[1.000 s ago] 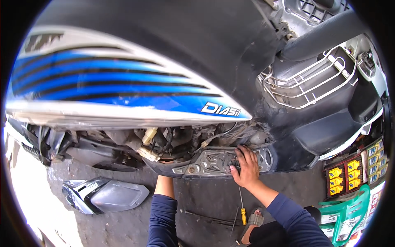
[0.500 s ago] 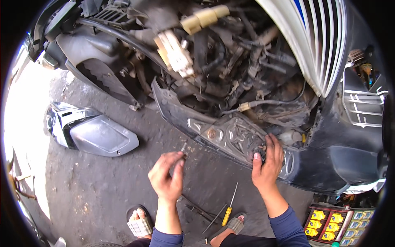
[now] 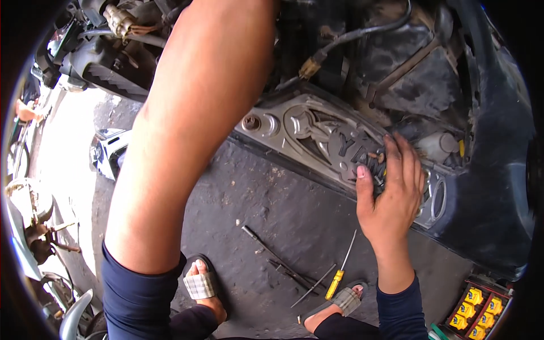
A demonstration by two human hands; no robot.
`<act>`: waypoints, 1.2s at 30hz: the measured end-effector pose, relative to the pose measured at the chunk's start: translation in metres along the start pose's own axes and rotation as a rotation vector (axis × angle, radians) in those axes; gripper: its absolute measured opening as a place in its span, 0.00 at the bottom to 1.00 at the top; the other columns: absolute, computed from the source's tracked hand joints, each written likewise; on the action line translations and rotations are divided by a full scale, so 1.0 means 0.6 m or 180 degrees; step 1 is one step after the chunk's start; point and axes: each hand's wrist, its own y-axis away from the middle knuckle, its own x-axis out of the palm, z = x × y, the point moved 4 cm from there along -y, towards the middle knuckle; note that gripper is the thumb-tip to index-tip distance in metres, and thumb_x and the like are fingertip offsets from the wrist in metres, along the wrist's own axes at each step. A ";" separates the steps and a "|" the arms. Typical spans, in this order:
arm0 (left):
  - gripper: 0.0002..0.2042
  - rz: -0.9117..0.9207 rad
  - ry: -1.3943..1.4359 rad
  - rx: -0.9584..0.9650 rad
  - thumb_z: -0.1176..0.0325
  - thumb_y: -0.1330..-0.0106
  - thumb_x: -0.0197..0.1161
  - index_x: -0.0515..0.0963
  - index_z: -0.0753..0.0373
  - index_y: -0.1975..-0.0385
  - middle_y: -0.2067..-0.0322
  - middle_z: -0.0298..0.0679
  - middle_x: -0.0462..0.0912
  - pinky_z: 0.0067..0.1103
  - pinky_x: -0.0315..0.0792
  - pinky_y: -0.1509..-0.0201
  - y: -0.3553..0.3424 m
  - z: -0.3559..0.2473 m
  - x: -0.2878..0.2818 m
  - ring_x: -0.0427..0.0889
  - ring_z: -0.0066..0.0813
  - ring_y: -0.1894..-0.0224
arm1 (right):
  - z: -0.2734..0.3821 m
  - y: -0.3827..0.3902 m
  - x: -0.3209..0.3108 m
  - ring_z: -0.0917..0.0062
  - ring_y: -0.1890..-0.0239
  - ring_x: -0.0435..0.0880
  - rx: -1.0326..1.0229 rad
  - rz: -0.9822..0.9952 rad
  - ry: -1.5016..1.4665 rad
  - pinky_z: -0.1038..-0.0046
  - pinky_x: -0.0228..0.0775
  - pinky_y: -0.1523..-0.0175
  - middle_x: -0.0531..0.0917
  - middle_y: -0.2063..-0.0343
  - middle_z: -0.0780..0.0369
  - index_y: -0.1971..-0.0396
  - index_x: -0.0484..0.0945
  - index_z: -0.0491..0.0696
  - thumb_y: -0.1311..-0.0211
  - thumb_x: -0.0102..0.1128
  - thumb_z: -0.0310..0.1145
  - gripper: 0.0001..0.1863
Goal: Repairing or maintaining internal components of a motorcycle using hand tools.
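Across footboard [image 3: 321, 148] | raised letters [image 3: 343, 146] | right grip [image 3: 395, 198]: thumb, fingers apart | left grip: can't say

The left forearm [image 3: 187, 141] swung up across the scooter [image 3: 493, 192], taking the left hand out of view and hiding most of the loose panel [image 3: 103, 158].

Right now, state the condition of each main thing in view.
Right hand: thumb apart from fingers
Left hand: out of view, bare forearm crossing the upper edge
Silver embossed metal footboard: partly behind the right hand
Small rusty metal fasteners: lying on the footboard
Yellow-handled metal screwdriver: lying on the floor
Pale plaid sandals: worn
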 end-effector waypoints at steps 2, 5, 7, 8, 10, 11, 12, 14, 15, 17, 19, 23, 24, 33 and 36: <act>0.08 0.1083 -0.0020 -0.0711 0.77 0.41 0.54 0.80 0.69 0.66 0.65 0.42 0.85 0.27 0.72 0.52 -0.037 -0.011 0.006 0.82 0.40 0.61 | -0.013 -0.003 -0.017 0.53 0.43 0.69 0.0061 0.0007 0.0126 0.55 0.58 0.40 0.72 0.45 0.49 0.47 0.71 0.40 0.43 0.58 0.46 0.30; 0.08 0.1493 -0.1195 0.1041 0.72 0.45 0.57 0.84 0.60 0.74 0.70 0.40 0.86 0.31 0.75 0.60 -0.050 0.038 0.101 0.83 0.43 0.66 | -0.014 -0.001 -0.007 0.54 0.42 0.69 0.0043 -0.0101 0.0004 0.57 0.58 0.39 0.73 0.46 0.50 0.48 0.72 0.40 0.44 0.60 0.45 0.29; 0.08 0.2327 -0.3279 0.1837 0.68 0.45 0.57 0.85 0.57 0.72 0.69 0.39 0.86 0.31 0.75 0.62 -0.076 0.043 0.098 0.84 0.40 0.66 | -0.004 -0.009 -0.016 0.55 0.43 0.69 0.0007 -0.0168 -0.0137 0.57 0.57 0.39 0.73 0.46 0.50 0.48 0.72 0.40 0.43 0.60 0.45 0.28; 0.09 0.2135 -0.3283 0.2242 0.66 0.45 0.57 0.86 0.54 0.73 0.69 0.37 0.86 0.30 0.75 0.63 -0.089 0.049 0.114 0.84 0.36 0.66 | -0.006 -0.008 -0.021 0.55 0.43 0.69 -0.0002 -0.0194 -0.0117 0.57 0.57 0.39 0.73 0.47 0.51 0.48 0.72 0.40 0.42 0.59 0.45 0.28; 0.09 0.1936 -0.3174 0.2629 0.63 0.45 0.57 0.86 0.51 0.73 0.69 0.35 0.86 0.29 0.75 0.63 -0.077 0.054 0.142 0.85 0.33 0.65 | -0.008 -0.002 -0.013 0.55 0.42 0.69 0.0018 -0.0101 -0.0083 0.58 0.57 0.38 0.73 0.47 0.51 0.48 0.72 0.40 0.42 0.59 0.45 0.28; 0.10 0.1989 -0.3318 0.2851 0.62 0.45 0.56 0.86 0.51 0.73 0.69 0.34 0.86 0.29 0.75 0.62 -0.069 0.064 0.155 0.85 0.32 0.65 | -0.006 -0.001 -0.007 0.55 0.42 0.69 0.0012 -0.0050 -0.0049 0.58 0.57 0.38 0.73 0.46 0.51 0.48 0.72 0.40 0.41 0.59 0.45 0.28; 0.10 0.2018 -0.3488 0.3075 0.61 0.44 0.55 0.86 0.51 0.74 0.69 0.32 0.87 0.29 0.75 0.61 -0.064 0.063 0.158 0.85 0.31 0.64 | -0.007 0.002 -0.008 0.56 0.42 0.69 0.0007 -0.0031 -0.0015 0.58 0.56 0.38 0.73 0.46 0.51 0.48 0.72 0.39 0.41 0.59 0.44 0.28; 0.11 0.2000 -0.3327 0.2957 0.61 0.43 0.55 0.86 0.50 0.72 0.66 0.30 0.86 0.30 0.74 0.59 -0.066 0.069 0.175 0.84 0.31 0.62 | -0.006 0.006 -0.015 0.55 0.42 0.68 -0.0020 -0.0064 -0.0014 0.58 0.56 0.38 0.73 0.46 0.51 0.47 0.72 0.39 0.41 0.59 0.44 0.28; 0.11 0.2027 -0.3378 0.2728 0.62 0.42 0.55 0.86 0.50 0.70 0.64 0.29 0.86 0.30 0.74 0.57 -0.066 0.058 0.171 0.84 0.30 0.60 | -0.009 0.008 -0.018 0.55 0.41 0.68 -0.0026 -0.0071 -0.0009 0.58 0.56 0.38 0.72 0.46 0.51 0.47 0.71 0.39 0.41 0.59 0.44 0.28; 0.11 0.2171 -0.3862 0.3028 0.63 0.39 0.55 0.86 0.48 0.65 0.58 0.26 0.85 0.28 0.72 0.53 -0.061 0.039 0.164 0.82 0.26 0.55 | -0.014 0.014 -0.020 0.55 0.41 0.68 -0.0014 -0.0060 -0.0002 0.58 0.55 0.37 0.72 0.45 0.50 0.46 0.71 0.39 0.40 0.58 0.44 0.28; 0.11 0.2338 -0.3861 0.3057 0.63 0.39 0.55 0.86 0.47 0.65 0.58 0.25 0.85 0.27 0.72 0.52 -0.069 0.044 0.160 0.82 0.26 0.55 | -0.012 0.008 -0.018 0.55 0.41 0.68 -0.0017 -0.0071 -0.0002 0.58 0.55 0.37 0.72 0.45 0.50 0.46 0.70 0.39 0.40 0.58 0.44 0.28; 0.10 0.2256 -0.3525 0.2942 0.62 0.39 0.55 0.86 0.45 0.68 0.61 0.23 0.86 0.26 0.72 0.55 -0.071 0.051 0.168 0.82 0.25 0.57 | -0.011 0.007 -0.020 0.55 0.41 0.67 -0.0015 -0.0039 -0.0020 0.58 0.55 0.36 0.72 0.44 0.50 0.46 0.70 0.39 0.40 0.58 0.43 0.28; 0.10 0.2266 -0.3284 0.2746 0.62 0.40 0.56 0.86 0.45 0.69 0.63 0.24 0.86 0.26 0.72 0.56 -0.073 0.054 0.166 0.82 0.25 0.57 | -0.008 0.004 -0.018 0.55 0.41 0.67 -0.0010 -0.0027 -0.0028 0.57 0.54 0.36 0.72 0.44 0.50 0.46 0.70 0.39 0.41 0.58 0.43 0.28; 0.10 0.2261 -0.3168 0.3050 0.60 0.39 0.55 0.85 0.42 0.72 0.66 0.21 0.86 0.29 0.71 0.60 -0.063 0.050 0.163 0.82 0.25 0.60 | -0.004 0.002 -0.017 0.54 0.41 0.67 -0.0019 0.0001 -0.0014 0.56 0.54 0.37 0.71 0.44 0.50 0.45 0.70 0.39 0.42 0.58 0.41 0.28; 0.13 0.2071 -0.3225 0.2946 0.61 0.37 0.52 0.86 0.47 0.63 0.59 0.24 0.85 0.29 0.69 0.53 -0.057 0.041 0.178 0.80 0.26 0.54 | -0.007 0.003 -0.016 0.54 0.41 0.67 -0.0038 0.0008 -0.0013 0.56 0.55 0.37 0.71 0.44 0.50 0.45 0.70 0.40 0.42 0.58 0.41 0.28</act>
